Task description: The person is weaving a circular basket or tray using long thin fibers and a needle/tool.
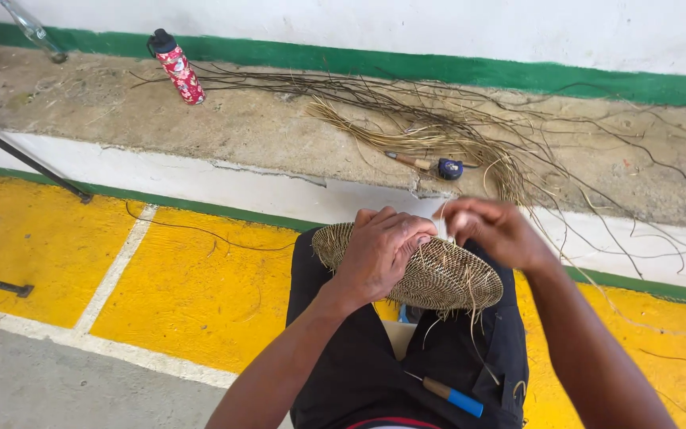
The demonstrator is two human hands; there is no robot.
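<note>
A round woven straw piece (446,278) rests on my lap, over black trousers. My left hand (379,250) presses down on its top left part, gripping the far rim. At the far edge, my right hand (492,230) pinches a thin pale fibre strand with closed fingers. Loose strand ends hang from the near rim of the weaving. A small tool with a wooden shaft and blue handle (454,396) lies on my right thigh.
A bundle of long dark and pale fibres (438,131) lies spread on the concrete ledge, with another wooden and blue tool (434,165) on it. A red patterned bottle (178,70) stands at the back left, a clear bottle (33,30) beyond. Black tripod legs (25,163) cross the yellow floor.
</note>
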